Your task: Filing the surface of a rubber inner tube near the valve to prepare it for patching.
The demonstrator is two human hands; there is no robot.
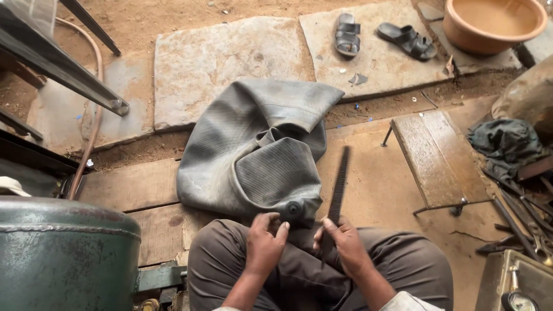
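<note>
Where the person sits on the ground with knees spread, a deflated grey inner tube (pixel 259 152) is seen crumpled on the boards (pixel 138 187) directly ahead, its near edge resting against the lap. A round valve patch (pixel 294 208) is visible on that near edge. The left hand (pixel 265 242) is closed around the tube's near edge just left of the patch, fingers curled over the rubber. The right hand (pixel 345 245) is clenched around the lower end of a long dark rasp (pixel 339 184), thumb laid along it; the rasp is held nearly upright, its upper end pointing away from the body beside the tube's right side. Whether the rasp touches the tube cannot be told.

To the left, a green drum (pixel 63 253) is noted close to the knee, with metal bars (pixel 57 66) and a hose (pixel 92 109) above it. Stone slabs (pixel 219 63) are laid beyond the tube. A pair of sandals (pixel 380 37) is recorded on the far slab, with a tan basin (pixel 495 23) to their right. A low wooden bench (pixel 438 158) stands to the right, and beyond it a dark rag (pixel 507 141) and scattered tools (pixel 518 213). A gauge (pixel 515 299) is seen at the lower right corner.
</note>
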